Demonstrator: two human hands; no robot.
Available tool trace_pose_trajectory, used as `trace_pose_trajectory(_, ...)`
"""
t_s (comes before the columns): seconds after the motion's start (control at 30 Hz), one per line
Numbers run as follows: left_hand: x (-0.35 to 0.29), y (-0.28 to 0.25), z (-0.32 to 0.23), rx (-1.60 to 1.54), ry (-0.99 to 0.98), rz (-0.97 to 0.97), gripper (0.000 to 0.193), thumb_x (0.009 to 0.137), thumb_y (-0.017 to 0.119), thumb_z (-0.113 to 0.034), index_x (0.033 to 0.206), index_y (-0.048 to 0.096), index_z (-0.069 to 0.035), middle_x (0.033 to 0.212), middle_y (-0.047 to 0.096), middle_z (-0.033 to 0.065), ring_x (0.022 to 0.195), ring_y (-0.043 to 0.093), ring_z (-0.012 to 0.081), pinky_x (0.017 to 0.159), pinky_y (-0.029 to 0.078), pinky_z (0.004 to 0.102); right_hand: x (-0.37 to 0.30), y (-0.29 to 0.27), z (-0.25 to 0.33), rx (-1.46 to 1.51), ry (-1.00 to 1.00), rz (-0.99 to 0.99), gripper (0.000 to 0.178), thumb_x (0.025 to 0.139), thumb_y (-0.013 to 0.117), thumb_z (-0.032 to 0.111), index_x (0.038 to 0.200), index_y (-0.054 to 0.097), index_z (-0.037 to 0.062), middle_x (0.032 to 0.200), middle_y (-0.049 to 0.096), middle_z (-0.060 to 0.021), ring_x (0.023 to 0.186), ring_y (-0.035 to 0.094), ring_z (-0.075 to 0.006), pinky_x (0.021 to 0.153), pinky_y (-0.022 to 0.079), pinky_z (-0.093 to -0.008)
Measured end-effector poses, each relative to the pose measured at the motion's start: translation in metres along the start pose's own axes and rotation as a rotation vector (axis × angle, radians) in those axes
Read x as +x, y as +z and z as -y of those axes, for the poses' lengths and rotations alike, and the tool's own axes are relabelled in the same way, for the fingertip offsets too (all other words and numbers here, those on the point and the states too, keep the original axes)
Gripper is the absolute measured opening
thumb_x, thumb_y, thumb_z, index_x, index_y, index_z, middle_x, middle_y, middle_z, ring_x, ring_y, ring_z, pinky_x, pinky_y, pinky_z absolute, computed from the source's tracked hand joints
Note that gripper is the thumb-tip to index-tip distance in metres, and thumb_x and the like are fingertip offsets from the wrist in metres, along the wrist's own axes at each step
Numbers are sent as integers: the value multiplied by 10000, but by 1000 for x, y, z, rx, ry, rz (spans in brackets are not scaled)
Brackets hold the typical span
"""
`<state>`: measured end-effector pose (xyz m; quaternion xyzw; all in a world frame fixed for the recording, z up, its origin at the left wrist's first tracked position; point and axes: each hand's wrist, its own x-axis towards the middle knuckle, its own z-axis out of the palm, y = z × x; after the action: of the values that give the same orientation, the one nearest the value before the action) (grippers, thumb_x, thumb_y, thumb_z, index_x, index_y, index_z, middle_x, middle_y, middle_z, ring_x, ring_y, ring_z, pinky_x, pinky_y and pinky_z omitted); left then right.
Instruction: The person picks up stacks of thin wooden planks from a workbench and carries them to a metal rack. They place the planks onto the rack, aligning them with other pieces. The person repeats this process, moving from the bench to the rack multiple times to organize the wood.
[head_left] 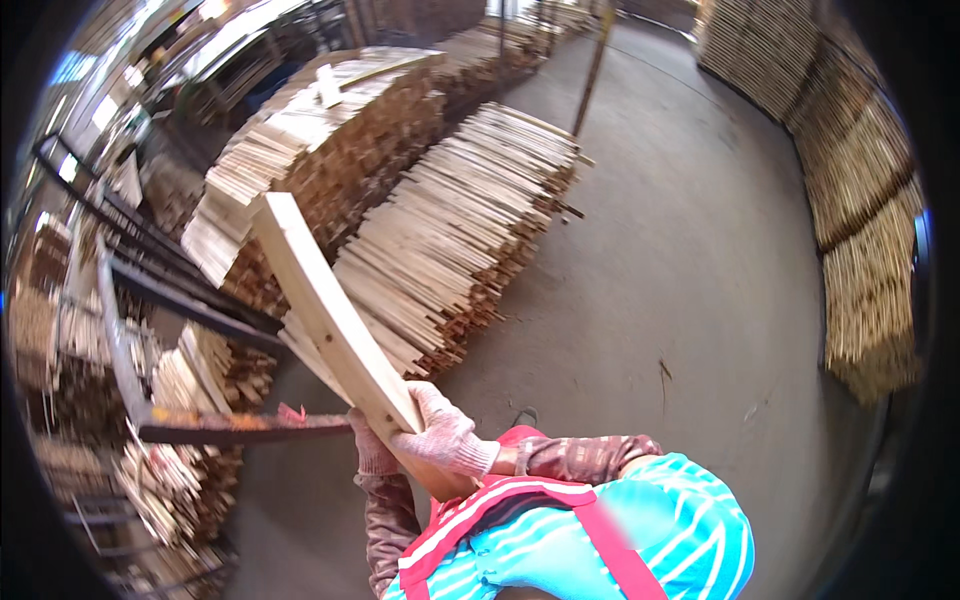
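Observation:
A long pale wooden board (325,310) slants up and away to the left from in front of my body. My right hand (447,432), in a pinkish work glove, grips its right edge near the lower end, with the thumb side over the face. On the other side my left hand (372,445), also gloved, is closed round the board; the wood partly hides its fingers. The board's near end (450,484) reaches down to my red apron (530,488). Its far end stands out in front of the stacked timber.
A low stack of wooden strips (450,230) lies ahead, with a taller timber pile (340,135) behind it. To the left is a rusty metal frame (230,428) beside loose wood pieces (190,480). High strip stacks (865,220) line the right side of the grey floor (660,280).

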<state>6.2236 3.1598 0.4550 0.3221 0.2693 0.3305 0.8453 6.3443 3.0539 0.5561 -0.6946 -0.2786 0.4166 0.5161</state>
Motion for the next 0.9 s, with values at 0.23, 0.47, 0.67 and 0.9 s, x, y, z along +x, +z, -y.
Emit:
trace_pose_trajectory(0.23,8,1,-7,30,-173,14,964,819,551,-801,1402,473,-38,1290,609,163,1145,625,312,980,533,440,-6,-4,-1,-8,7,-84,741,740,784,311,1371,465,86,1215,617,-206,1145,621,-347,988,489,-415)
trace_pose_trajectory(0.47,48,43,14,67,-210,137,895,871,475,-785,1379,483,-48,1250,616,153,1105,635,300,945,548,446,1,-43,-1,19,-19,-238,709,744,781,315,1337,486,61,1228,592,-220,1164,599,-365,988,487,-423)
trace_pose_trajectory(0.67,67,74,30,42,-314,71,836,908,408,-757,1366,492,-63,1235,620,146,1088,637,294,919,556,442,10,-74,-12,61,-60,-315,681,726,797,305,1295,514,60,1231,583,-196,1161,590,-368,977,491,-418)
trace_pose_trajectory(0.9,86,58,28,146,-318,59,823,908,392,-753,1344,520,-67,1196,644,134,1060,650,300,916,554,448,11,-87,-9,83,-102,-357,681,717,798,288,1290,504,66,1209,590,-190,1159,588,-363,969,493,-421)
